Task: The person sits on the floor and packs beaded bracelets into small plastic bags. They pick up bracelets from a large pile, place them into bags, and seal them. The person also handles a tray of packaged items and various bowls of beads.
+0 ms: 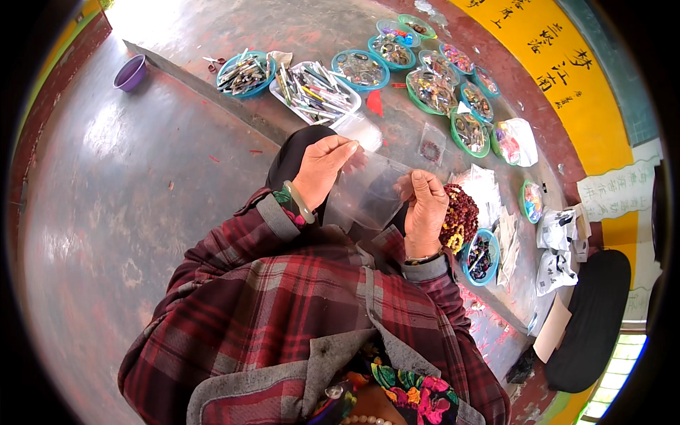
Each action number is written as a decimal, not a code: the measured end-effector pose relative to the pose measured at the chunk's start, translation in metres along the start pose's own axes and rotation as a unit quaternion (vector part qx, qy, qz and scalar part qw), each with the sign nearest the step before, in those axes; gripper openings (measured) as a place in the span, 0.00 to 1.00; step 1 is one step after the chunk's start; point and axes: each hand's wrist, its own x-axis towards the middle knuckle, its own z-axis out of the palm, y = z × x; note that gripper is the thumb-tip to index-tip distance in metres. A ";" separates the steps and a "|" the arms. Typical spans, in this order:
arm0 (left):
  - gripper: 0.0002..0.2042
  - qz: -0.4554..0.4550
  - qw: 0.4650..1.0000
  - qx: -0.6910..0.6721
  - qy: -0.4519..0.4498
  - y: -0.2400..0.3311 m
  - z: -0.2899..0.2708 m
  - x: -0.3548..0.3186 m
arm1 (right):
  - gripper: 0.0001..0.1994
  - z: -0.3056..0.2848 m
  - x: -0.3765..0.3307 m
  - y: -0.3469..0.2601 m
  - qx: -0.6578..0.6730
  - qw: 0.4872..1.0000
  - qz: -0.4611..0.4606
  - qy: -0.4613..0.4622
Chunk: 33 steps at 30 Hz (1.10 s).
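A clear plastic bag (pixel 372 190) is stretched between my two hands above my lap. My left hand (pixel 322 168) pinches its upper left edge between thumb and fingers. At the bag's right edge, my right hand (pixel 426 212) is closed on it with thumb against fingers. Nothing can be made out inside the bag. Just right of my right hand lies a heap of dark red bead strings (pixel 462 211) with some yellow ones. A clear packet (pixel 431 145) holding a dark red bracelet lies on the floor beyond. Clear plastic bags (pixel 363 132) lie just past my left hand.
Ahead stand a white tray (pixel 348 108) of pens, a blue basket (pixel 272 71) of pens, and scissors (pixel 212 65). Several round baskets of trinkets fill the far right, including a green-rimmed one (pixel 484 151). A blue basket (pixel 496 263) of dark beads sits right; a purple bowl (pixel 130 74) stands far left.
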 end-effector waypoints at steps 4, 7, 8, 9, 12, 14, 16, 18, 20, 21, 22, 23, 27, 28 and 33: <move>0.15 -0.080 0.996 -0.034 -0.019 -0.003 0.000 0.004 | 0.07 0.000 0.003 0.000 0.062 0.998 -0.002 0.023; 0.20 -0.180 0.980 -0.047 -0.072 -0.009 -0.005 0.004 | 0.07 -0.003 0.009 -0.007 0.126 0.986 0.054 0.099; 0.21 -0.216 0.971 -0.045 -0.094 -0.012 -0.008 0.004 | 0.07 -0.005 0.011 -0.010 0.143 0.977 0.081 0.134; 0.22 -0.227 0.962 -0.076 -0.130 -0.017 -0.012 0.003 | 0.07 -0.016 0.014 -0.003 0.145 0.973 0.103 0.145; 0.19 -0.265 0.944 -0.156 -0.124 -0.026 -0.012 0.002 | 0.08 -0.039 0.024 0.014 0.203 0.957 0.136 0.157; 0.16 -0.248 0.942 -0.146 -0.175 -0.026 -0.012 0.002 | 0.10 -0.052 0.030 0.023 0.223 0.948 0.147 0.174; 0.16 -0.232 0.940 -0.145 -0.206 -0.027 -0.012 0.001 | 0.12 -0.056 0.036 0.027 0.246 0.938 0.155 0.187; 0.17 -0.218 0.938 -0.156 -0.219 -0.031 -0.007 0.000 | 0.13 -0.057 0.040 0.029 0.269 0.929 0.158 0.199; 0.17 -0.191 0.939 -0.159 -0.237 -0.032 -0.004 -0.001 | 0.14 -0.056 0.045 0.031 0.277 0.922 0.167 0.213; 0.17 -0.178 0.939 -0.159 -0.247 -0.032 -0.002 -0.002 | 0.14 -0.055 0.046 0.031 0.281 0.918 0.171 0.220; 0.16 -0.179 0.943 -0.157 -0.231 -0.032 0.001 -0.003 | 0.14 -0.055 0.046 0.033 0.292 0.915 0.174 0.217; 0.15 -0.180 0.947 -0.155 -0.215 -0.032 0.004 -0.004 | 0.14 -0.056 0.045 0.035 0.302 0.912 0.177 0.213; 0.13 -0.174 0.962 -0.140 -0.155 -0.036 0.011 -0.005 | 0.14 -0.057 0.048 0.047 0.314 0.905 0.184 0.220; 0.12 -0.173 0.963 -0.143 -0.147 -0.037 0.012 -0.006 | 0.14 -0.058 0.048 0.050 0.317 0.903 0.186 0.222; 0.10 -0.168 0.978 -0.114 -0.051 -0.039 0.006 0.001 | 0.16 -0.038 0.032 0.028 0.044 0.969 0.059 0.236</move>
